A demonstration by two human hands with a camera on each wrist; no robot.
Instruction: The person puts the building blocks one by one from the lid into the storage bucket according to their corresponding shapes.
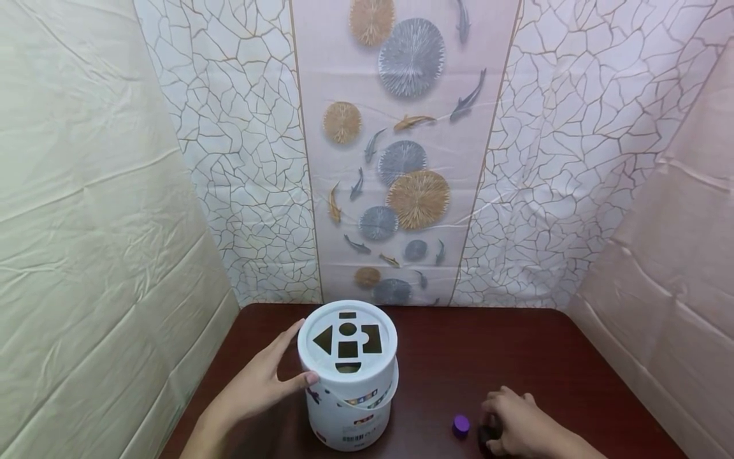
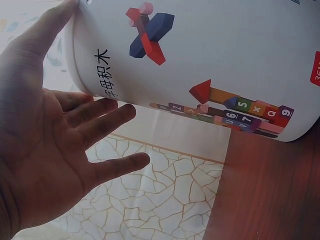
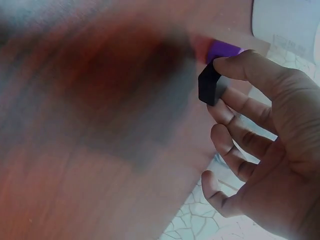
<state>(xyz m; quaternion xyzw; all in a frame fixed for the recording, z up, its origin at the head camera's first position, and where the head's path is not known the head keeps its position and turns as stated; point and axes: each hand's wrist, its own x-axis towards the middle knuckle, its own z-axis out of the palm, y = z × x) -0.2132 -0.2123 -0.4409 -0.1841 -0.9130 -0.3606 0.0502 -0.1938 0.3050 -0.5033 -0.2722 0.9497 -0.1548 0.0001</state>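
A white bucket (image 1: 351,414) with a handle stands upright on the table, its lid (image 1: 329,370) cut with variously shaped holes. My left hand (image 1: 258,382) rests against the lid's left side, thumb and forefinger touching the rim. In the left wrist view, the spread, nearly straight fingers (image 2: 107,167) of that hand lie beside the bucket's printed wall (image 2: 105,30). To the bucket's right, my right hand (image 1: 524,424) pinches a black block (image 3: 207,87) with flat, angled faces between thumb and fingers. A small purple round block (image 1: 461,426) stands on the table just left of it.
The dark red-brown table (image 1: 459,350) reaches back to a patterned cloth wall (image 1: 395,159). Plain beige cloth (image 1: 103,255) hangs on the left, with similar cloth (image 1: 659,255) on the right.
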